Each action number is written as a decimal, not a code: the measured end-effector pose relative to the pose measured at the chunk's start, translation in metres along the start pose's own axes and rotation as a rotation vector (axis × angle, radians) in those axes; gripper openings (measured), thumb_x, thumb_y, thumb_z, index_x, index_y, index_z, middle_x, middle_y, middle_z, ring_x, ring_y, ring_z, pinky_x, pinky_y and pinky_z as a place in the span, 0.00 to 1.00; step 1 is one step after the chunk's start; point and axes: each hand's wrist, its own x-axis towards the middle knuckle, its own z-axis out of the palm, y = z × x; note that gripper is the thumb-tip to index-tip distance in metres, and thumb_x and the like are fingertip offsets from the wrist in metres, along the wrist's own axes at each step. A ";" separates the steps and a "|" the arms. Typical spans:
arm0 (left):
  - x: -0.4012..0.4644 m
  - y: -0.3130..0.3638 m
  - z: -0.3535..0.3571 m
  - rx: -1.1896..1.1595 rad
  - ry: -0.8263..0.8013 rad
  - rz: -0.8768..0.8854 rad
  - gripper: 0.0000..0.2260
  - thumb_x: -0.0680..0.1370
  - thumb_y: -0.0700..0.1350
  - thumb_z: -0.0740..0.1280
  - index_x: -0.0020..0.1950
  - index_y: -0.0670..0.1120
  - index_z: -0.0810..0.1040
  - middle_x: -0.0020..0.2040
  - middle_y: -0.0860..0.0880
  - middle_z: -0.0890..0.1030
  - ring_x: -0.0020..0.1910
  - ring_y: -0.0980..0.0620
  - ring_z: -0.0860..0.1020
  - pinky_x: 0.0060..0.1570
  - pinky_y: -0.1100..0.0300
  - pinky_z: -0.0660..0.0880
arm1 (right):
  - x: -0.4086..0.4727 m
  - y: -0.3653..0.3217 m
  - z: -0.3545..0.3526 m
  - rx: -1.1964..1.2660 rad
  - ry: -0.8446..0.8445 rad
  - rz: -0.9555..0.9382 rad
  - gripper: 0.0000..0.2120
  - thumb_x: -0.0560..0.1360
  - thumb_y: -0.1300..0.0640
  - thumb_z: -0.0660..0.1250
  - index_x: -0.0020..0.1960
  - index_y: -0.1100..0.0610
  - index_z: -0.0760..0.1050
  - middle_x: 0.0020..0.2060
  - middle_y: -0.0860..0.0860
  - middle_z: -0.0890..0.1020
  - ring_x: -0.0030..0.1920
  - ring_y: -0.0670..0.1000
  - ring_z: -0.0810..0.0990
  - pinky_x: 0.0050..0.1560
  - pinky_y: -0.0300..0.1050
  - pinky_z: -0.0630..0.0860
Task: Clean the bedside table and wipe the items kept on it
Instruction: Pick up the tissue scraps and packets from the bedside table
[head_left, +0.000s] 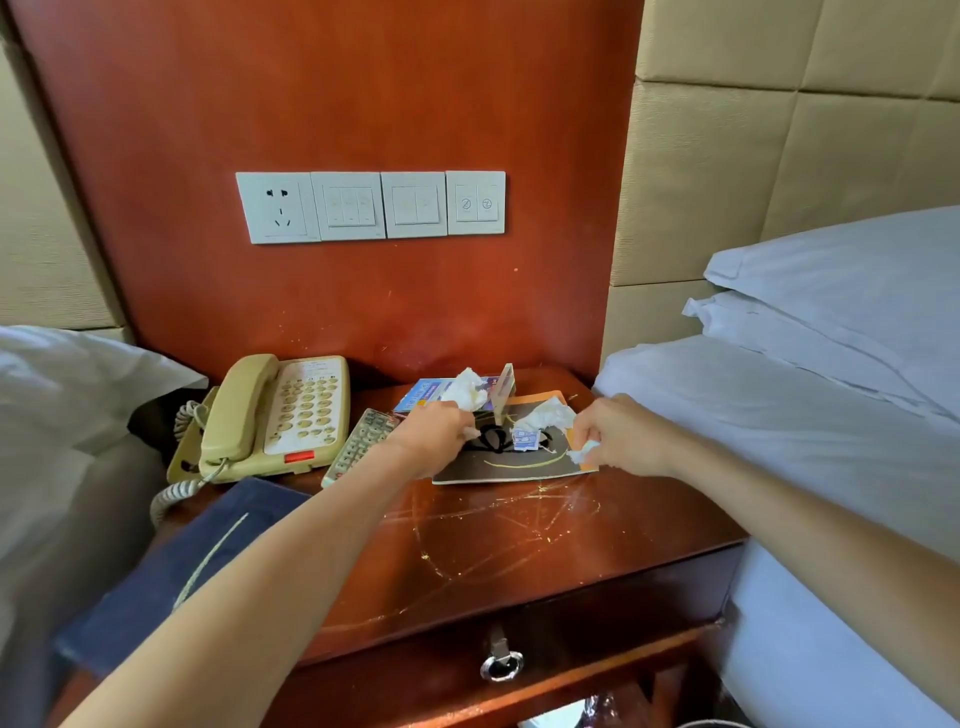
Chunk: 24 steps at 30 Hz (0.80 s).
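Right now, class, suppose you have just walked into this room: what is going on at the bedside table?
A person is clearing litter off the bedside table. The left hand pinches a scrap of tissue over the dark card, and the right hand grips another crumpled bit at the card's right edge. More crumpled tissues lie at the back. The phone and remote sit untouched on the left, and a blue cloth lies at the front left.
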 end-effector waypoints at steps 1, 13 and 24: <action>-0.001 0.001 -0.002 -0.001 0.004 -0.004 0.07 0.81 0.40 0.60 0.52 0.43 0.78 0.54 0.41 0.77 0.54 0.41 0.75 0.52 0.51 0.71 | 0.005 -0.001 -0.005 0.018 -0.013 -0.009 0.03 0.73 0.57 0.70 0.41 0.51 0.77 0.36 0.45 0.72 0.37 0.42 0.69 0.32 0.34 0.61; -0.024 0.001 -0.029 -0.379 0.034 0.086 0.03 0.78 0.47 0.67 0.45 0.48 0.75 0.39 0.51 0.76 0.37 0.52 0.73 0.35 0.62 0.68 | 0.066 0.003 0.011 -0.021 0.049 0.077 0.06 0.74 0.60 0.68 0.47 0.53 0.71 0.56 0.54 0.74 0.56 0.55 0.72 0.54 0.52 0.73; -0.037 -0.016 -0.049 -0.942 0.269 -0.046 0.06 0.80 0.40 0.65 0.47 0.41 0.80 0.43 0.41 0.82 0.45 0.45 0.81 0.51 0.48 0.79 | 0.072 0.006 0.028 0.118 0.062 0.191 0.06 0.73 0.65 0.68 0.49 0.65 0.79 0.48 0.64 0.80 0.39 0.57 0.75 0.37 0.45 0.68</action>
